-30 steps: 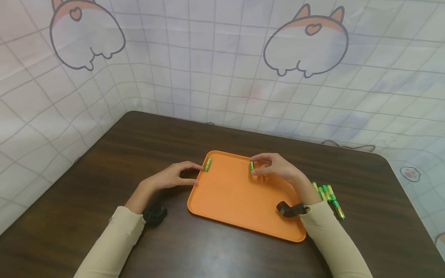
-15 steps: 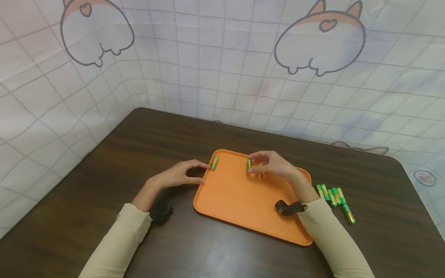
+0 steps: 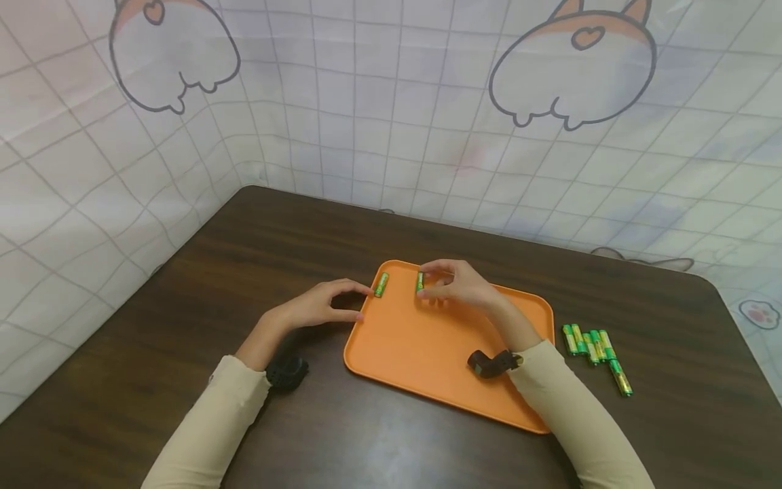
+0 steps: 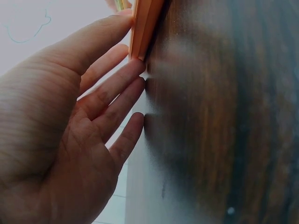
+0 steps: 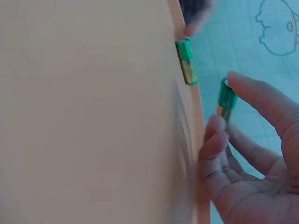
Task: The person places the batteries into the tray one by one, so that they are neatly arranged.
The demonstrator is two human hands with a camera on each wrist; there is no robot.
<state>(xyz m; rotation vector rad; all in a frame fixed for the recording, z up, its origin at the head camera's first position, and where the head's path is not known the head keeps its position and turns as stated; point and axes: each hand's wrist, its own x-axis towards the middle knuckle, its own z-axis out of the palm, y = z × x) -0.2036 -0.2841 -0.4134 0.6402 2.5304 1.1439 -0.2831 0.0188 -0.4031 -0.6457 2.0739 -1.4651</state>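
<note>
- Clearly, the held battery (image 3: 419,283) sat between the fingertips of the right hand (image 3: 461,282), one digit at its far end and another at its near end, so those fingers were pinching it.
- Beneath the right fingers lay the orange tray (image 3: 403,346); whether the battery's underside met it, I could not tell.
- To the left of the pinching fingertips, a second battery (image 3: 381,284) rested on the tray by its left rim, parted from the held one.
- The left hand (image 3: 320,303) gripped nothing: its loosely spread fingers and thumb rested at the tray's left rim, the forefinger's tip right beside the second battery's near end; contact between those two was unclear.
- Well to the right of the right fingers, beyond the tray, a row of batteries (image 3: 590,345) lay on the dark table (image 3: 318,435), with a lone battery (image 3: 620,377) near it.
- Past both hands' fingertips, a grid-patterned cloth (image 3: 397,102) hung behind the table.
</note>
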